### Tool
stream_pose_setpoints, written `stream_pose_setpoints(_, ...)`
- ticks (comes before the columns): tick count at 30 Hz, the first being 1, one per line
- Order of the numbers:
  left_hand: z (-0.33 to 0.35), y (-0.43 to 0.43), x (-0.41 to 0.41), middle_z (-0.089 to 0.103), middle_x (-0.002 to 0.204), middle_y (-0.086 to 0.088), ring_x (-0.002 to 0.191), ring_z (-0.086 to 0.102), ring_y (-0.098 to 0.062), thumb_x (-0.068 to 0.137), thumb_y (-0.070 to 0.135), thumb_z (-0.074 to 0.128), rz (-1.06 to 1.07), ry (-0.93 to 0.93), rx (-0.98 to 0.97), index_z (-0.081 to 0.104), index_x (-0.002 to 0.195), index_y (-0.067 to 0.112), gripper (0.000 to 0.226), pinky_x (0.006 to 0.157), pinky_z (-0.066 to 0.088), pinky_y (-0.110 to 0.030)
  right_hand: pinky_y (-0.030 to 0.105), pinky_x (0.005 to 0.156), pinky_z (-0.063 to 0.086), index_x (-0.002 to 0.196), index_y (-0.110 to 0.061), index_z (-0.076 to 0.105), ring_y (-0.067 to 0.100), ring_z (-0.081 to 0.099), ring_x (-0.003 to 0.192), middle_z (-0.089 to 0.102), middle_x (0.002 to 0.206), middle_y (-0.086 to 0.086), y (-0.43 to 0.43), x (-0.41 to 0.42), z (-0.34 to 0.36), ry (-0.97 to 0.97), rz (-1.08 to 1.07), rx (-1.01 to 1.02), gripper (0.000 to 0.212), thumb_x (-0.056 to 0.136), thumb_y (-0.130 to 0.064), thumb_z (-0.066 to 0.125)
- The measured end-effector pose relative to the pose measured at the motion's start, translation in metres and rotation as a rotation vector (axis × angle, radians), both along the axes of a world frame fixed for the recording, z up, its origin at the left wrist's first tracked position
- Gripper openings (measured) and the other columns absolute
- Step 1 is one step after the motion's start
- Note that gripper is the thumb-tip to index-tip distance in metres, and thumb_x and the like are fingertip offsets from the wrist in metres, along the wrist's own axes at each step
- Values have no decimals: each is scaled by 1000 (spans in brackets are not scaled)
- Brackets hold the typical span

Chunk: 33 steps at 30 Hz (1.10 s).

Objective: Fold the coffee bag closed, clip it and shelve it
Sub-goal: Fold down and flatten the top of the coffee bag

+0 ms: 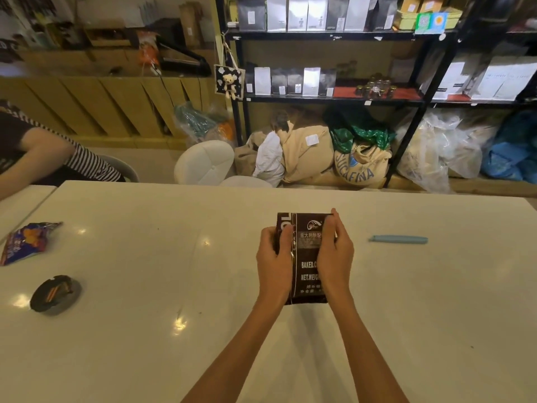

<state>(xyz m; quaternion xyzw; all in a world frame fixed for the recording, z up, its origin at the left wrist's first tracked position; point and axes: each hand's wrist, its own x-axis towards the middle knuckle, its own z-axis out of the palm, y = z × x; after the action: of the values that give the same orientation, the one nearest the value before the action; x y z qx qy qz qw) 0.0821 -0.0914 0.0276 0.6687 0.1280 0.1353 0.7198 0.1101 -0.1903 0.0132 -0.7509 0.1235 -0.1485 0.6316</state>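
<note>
A dark brown coffee bag [305,251] with white print stands upright on the white table [145,330], held between both hands. My left hand [274,263] grips its left side, thumb across the front. My right hand [334,257] grips the right side, fingers reaching up to the bag's top edge. A light blue clip [398,239] lies flat on the table, to the right of the bag and apart from it. Black shelves [334,99] with rows of black and white bags stand behind the table.
A colourful snack packet [26,242] and a dark ashtray [55,293] lie at the table's left. Another person's arm in a striped sleeve [43,152] leans in at far left. White chairs [205,162] and sacks [360,161] sit on the floor beyond the table.
</note>
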Motion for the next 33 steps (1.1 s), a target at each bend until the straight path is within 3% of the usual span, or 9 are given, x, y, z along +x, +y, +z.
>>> stream_pose_setpoints(2, -4, -4, -4, 73, 83, 10, 73, 71, -7, 99, 46, 45, -20, 32, 51, 63, 90, 25, 30, 59, 55, -17, 12, 78, 47, 123, -27, 63, -1, 65, 95, 72, 113, -1, -3, 2, 2, 52, 42, 9, 51, 101, -54, 25)
stream_pose_setpoints(5, -6, 1, 1, 70, 71, 6, 65, 68, -5, 101, 45, 42, 37, 5, 209, 62, 78, 26, 36, 56, 55, -21, 23, 72, 51, 100, -22, 64, 8, 69, 86, 73, 94, 0, -5, -2, 9, 168, 116, 148, 58, 98, -61, 21)
stream_pose_setpoints(8, -5, 6, 10, 68, 68, 3, 61, 67, -4, 102, 41, 40, 48, -12, 252, 62, 75, 25, 39, 54, 53, -21, 15, 64, 47, 108, -33, 54, -6, 67, 76, 69, 90, -15, -5, -16, 13, 150, 177, -58, 55, 82, -79, 37)
stream_pose_setpoints(11, -8, 4, 11, 73, 73, -2, 67, 72, -12, 102, 42, 43, -17, 14, 154, 67, 81, 19, 39, 59, 59, -28, 8, 52, 42, 103, -34, 50, -12, 64, 70, 66, 80, -19, -8, -24, 7, 74, 68, -317, 49, 77, -76, 54)
stream_pose_setpoints(16, -11, -3, 9, 71, 74, -10, 71, 70, -28, 101, 42, 43, -15, 6, 159, 64, 78, 11, 44, 62, 59, -39, 6, 49, 43, 67, -29, 57, -9, 62, 58, 65, 63, -8, -18, -23, 6, 38, -15, -130, 44, 95, -59, 41)
stream_pose_setpoints(19, -11, -2, 10, 71, 72, -7, 69, 70, -24, 101, 43, 43, -24, 17, 186, 64, 77, 13, 45, 61, 58, -36, 9, 51, 49, 79, -29, 65, -1, 70, 64, 73, 74, -2, -21, -27, 6, 144, 38, 56, 53, 92, -67, 31)
stream_pose_setpoints(25, -16, -6, -3, 75, 82, 0, 71, 73, -11, 95, 57, 44, 6, 106, 17, 66, 92, 24, 39, 60, 58, -23, 13, 56, 47, 97, -35, 51, -4, 65, 66, 67, 78, -16, -11, -49, -5, 87, 54, -379, 51, 76, -81, 42)
stream_pose_setpoints(28, -21, -15, -10, 73, 92, 7, 76, 72, -2, 82, 66, 55, -84, 149, 133, 54, 104, 31, 41, 67, 62, -31, 13, 55, 48, 91, -36, 57, -4, 67, 66, 69, 76, -16, -16, -47, -7, 58, -28, -262, 43, 82, -75, 41)
stream_pose_setpoints(33, -22, -7, -3, 71, 83, 7, 69, 69, 0, 93, 53, 53, -50, 108, 281, 56, 98, 22, 31, 62, 61, -31, 12, 57, 50, 91, -45, 57, -3, 69, 71, 71, 85, -12, -13, -45, -9, 187, 51, -48, 38, 88, -72, 31)
